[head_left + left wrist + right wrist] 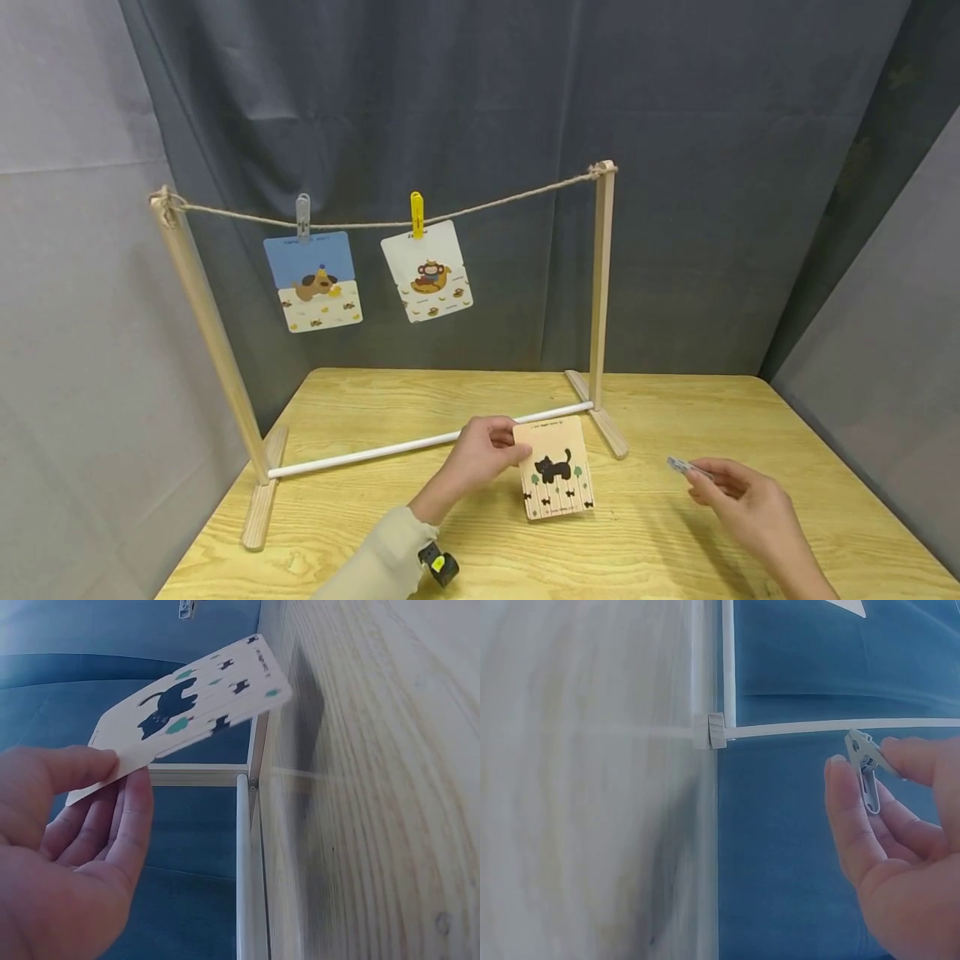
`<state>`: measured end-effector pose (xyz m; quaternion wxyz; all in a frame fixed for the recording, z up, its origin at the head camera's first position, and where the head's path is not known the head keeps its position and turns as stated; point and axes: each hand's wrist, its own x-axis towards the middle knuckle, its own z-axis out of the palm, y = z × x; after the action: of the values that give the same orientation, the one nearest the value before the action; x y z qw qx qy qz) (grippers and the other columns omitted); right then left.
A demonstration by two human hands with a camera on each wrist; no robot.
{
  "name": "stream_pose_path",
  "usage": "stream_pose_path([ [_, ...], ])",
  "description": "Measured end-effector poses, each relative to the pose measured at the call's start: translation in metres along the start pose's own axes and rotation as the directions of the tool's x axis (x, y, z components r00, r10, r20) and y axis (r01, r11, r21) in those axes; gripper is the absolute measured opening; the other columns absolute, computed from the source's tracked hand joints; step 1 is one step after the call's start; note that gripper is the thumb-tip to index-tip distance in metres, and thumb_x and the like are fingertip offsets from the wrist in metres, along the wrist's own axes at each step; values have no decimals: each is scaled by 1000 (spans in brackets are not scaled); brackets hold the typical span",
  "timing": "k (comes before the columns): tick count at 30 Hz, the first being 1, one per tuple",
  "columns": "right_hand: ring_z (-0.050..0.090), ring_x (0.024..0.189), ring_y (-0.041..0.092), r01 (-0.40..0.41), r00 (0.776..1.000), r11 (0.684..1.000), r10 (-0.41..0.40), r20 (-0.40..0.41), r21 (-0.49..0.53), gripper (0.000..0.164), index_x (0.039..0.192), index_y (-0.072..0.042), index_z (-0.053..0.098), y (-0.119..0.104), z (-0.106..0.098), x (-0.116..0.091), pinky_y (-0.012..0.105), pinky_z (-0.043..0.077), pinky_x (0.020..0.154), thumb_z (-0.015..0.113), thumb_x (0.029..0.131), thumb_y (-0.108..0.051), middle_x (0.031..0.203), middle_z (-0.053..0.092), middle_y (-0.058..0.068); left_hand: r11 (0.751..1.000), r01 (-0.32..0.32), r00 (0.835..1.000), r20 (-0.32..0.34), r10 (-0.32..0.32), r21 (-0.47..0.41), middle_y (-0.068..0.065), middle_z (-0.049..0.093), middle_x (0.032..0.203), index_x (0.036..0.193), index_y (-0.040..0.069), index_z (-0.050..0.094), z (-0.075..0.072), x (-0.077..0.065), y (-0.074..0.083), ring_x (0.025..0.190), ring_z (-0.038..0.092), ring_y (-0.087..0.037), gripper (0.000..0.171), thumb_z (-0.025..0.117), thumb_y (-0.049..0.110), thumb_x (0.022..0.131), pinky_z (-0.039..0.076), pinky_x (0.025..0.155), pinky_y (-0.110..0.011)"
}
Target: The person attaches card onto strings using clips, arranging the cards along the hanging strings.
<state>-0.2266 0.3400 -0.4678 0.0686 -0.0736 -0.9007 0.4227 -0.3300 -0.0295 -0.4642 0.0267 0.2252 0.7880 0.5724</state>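
Observation:
My left hand (483,454) pinches the left edge of a picture card (557,492) with a black cat on it, held tilted just above the table. In the left wrist view the thumb lies on the printed face of the card (195,705) and the fingers are behind it. To the right, my right hand (750,504) holds a grey clothespin (686,467) between thumb and fingers, over the table. The right wrist view shows the clothespin (866,769) pinched near the fingertips.
A twine line (510,198) runs between two wooden posts (602,292) joined below by a white bar (405,447). From it hang a dog card (318,292) under a grey clothespin (303,217) and a monkey card (435,292) under a yellow clothespin (417,215). Behind is a dark curtain (697,208).

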Motion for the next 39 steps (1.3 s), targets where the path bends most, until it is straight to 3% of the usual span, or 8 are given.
stream_pose_path([
  [6,76,91,16,34,999,999,-34,-23,0,68,139,-8,63,0,0,-1,39,58,72,61,97,-62,112,77,10,999,-39,998,-49,38,-16,-6,75,86,89,6,74,-1,0,5,78,70,-14,12,80,16,92,57,69,-26],
  [9,76,91,15,33,999,999,-33,-26,2,68,139,-8,63,-1,0,-1,34,56,69,61,97,-62,112,78,9,998,-58,996,-69,56,-31,-11,76,89,91,5,76,-2,-1,9,80,71,-22,11,78,16,94,55,68,-24],
  [13,76,90,15,36,999,999,-36,-32,17,68,139,-7,63,-2,1,-2,37,59,72,64,97,-60,110,78,8,996,-75,994,-85,70,-49,-18,77,92,95,0,76,-5,-5,22,84,72,-35,12,74,11,97,53,67,-23],
  [19,76,90,12,25,999,998,-23,-43,50,68,139,-9,64,-2,1,-2,40,61,77,67,94,-60,112,78,9,994,-98,992,-90,93,-47,-5,78,91,96,11,79,-8,0,13,80,72,-17,12,75,23,97,57,70,-27],
  [26,76,89,10,10,999,994,-5,-51,106,70,141,-7,62,-6,1,-3,32,60,76,70,93,-58,111,78,8,994,-102,986,-137,94,-50,-2,77,87,93,13,80,-9,0,15,81,74,-30,17,76,29,96,59,69,-32],
  [31,75,91,7,16,998,979,-2,-67,202,68,140,-6,62,-8,1,-4,21,58,73,76,91,-51,108,78,-3,991,-99,983,-163,84,-86,-4,78,89,96,12,82,-10,0,18,79,74,-20,16,78,28,95,62,74,-39],
  [35,74,93,5,7,997,969,13,-78,245,66,136,-7,64,-9,0,-5,20,57,74,79,89,-51,106,78,-10,990,-97,982,-173,78,-107,-4,79,90,97,12,82,-11,0,20,77,73,-14,14,79,25,95,62,78,-48],
  [39,75,93,7,26,996,958,1,-94,287,63,134,-5,65,-10,0,-5,20,57,76,80,89,-47,105,78,-8,989,-94,981,-178,73,-113,-4,79,90,97,13,82,-12,-2,22,77,73,-14,13,79,25,94,61,79,-51],
])
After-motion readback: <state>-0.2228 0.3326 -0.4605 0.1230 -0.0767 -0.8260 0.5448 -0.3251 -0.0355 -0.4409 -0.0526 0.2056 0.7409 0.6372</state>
